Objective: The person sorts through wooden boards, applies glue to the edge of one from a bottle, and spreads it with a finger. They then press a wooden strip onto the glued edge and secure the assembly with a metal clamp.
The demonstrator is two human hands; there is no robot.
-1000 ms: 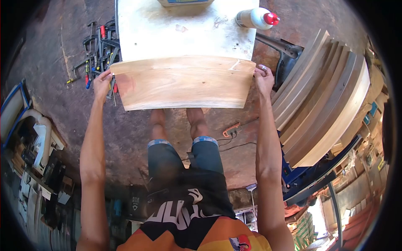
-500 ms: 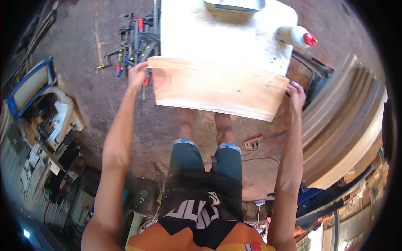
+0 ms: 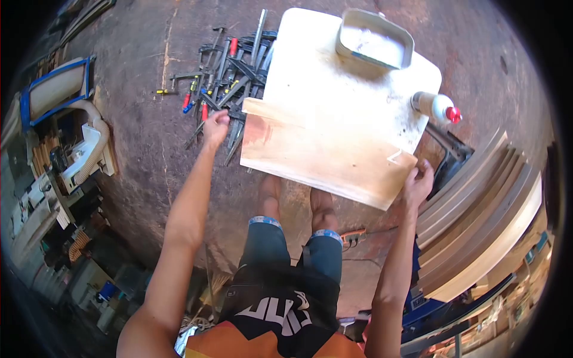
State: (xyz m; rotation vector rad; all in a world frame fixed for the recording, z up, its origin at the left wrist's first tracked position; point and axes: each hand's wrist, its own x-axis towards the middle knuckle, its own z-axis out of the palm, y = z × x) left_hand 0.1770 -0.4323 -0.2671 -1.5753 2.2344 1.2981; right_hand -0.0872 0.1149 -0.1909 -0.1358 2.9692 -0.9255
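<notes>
A wide light-wood board [image 3: 322,155] lies across the near edge of the white-topped table [image 3: 322,77], its front part overhanging. Its left end bears a reddish stain, and a pencil-like mark shows near the right corner. Off the board's left end, my left hand [image 3: 216,128] holds nothing, its fingers loosely bent and slightly apart. My right hand [image 3: 419,184] is right beside the board's right end, thumb and fingers parted and bent, with nothing between them.
A pile of bar clamps [image 3: 233,74] lies on the floor left of the table. On the tabletop stand a rectangular tub [image 3: 343,48] of white stuff and a red-capped bottle [image 3: 433,106]. Curved wood strips [image 3: 477,221] are stacked at right. An orange power strip [image 3: 353,234] lies on the floor.
Both hands have let go of the board's ends, the left drawing away to the side. The view has shifted, so the table and tub show more fully.
</notes>
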